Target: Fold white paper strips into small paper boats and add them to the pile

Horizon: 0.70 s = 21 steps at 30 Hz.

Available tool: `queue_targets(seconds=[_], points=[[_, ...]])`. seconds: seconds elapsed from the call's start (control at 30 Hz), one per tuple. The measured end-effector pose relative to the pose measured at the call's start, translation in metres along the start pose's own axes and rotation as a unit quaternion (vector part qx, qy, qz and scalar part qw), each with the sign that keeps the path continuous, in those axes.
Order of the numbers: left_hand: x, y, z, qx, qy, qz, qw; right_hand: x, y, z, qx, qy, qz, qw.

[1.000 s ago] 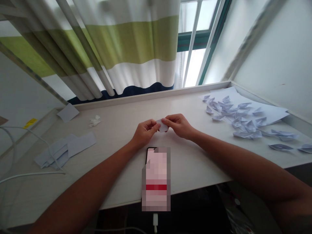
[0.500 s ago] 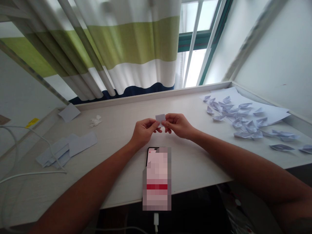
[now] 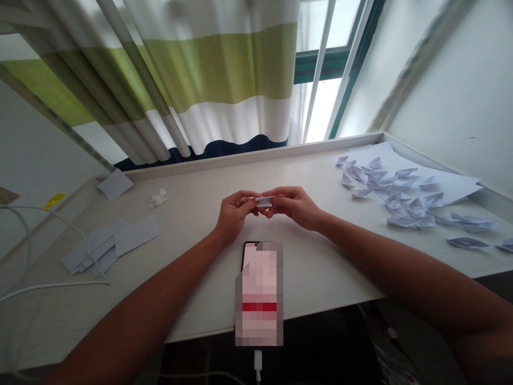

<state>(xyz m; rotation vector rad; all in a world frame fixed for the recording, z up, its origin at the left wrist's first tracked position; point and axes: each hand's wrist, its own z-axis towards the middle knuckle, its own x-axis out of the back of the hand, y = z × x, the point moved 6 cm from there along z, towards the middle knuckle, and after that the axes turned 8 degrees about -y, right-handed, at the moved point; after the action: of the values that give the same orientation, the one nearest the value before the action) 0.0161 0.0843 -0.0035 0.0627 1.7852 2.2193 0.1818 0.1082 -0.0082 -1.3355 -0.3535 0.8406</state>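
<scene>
A small folded piece of white paper (image 3: 264, 201) is pinched between my two hands, above the middle of the white table (image 3: 200, 267). My left hand (image 3: 236, 212) grips its left end with thumb and fingers. On the opposite end, my right hand (image 3: 294, 207) closes in the same way. Only a narrow strip of the paper shows, as fingers cover both ends. Just below the hands lies a phone (image 3: 259, 294), its screen blurred out and its lower end past the table's front edge.
Several folded paper boats (image 3: 414, 207) are spread at the right, some on flat white sheets (image 3: 449, 179). Loose paper pieces (image 3: 136, 234) and a crumpled scrap (image 3: 158, 198) lie at the left, near a white cable (image 3: 90, 256). A raised rim (image 3: 240, 159) runs along the back.
The paper stood as an upright square between my fingertips; now it appears as a lower, narrower strip. My fingers have come closer together around it.
</scene>
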Motion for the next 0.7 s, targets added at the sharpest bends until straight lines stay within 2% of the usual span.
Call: queue_targets(seconds=[0.1,0.3,0.53,0.7], points=[[-0.001,0.002,-0.001,0.01,-0.008,-0.016,1.0,-0.001,-0.001,0.0,-0.007,-0.005,0.007,1.0],[-0.001,0.005,-0.002,-0.005,-0.003,0.046,0.999,0.001,0.0,0.0,-0.003,0.014,-0.029,0.999],[0.003,-0.005,0.001,0.038,-0.016,0.073,0.996,0.004,0.003,-0.002,-0.047,0.021,-0.065,0.997],[0.004,-0.004,0.002,0.013,-0.019,0.107,0.994,0.002,0.004,-0.002,-0.064,0.016,-0.051,0.997]])
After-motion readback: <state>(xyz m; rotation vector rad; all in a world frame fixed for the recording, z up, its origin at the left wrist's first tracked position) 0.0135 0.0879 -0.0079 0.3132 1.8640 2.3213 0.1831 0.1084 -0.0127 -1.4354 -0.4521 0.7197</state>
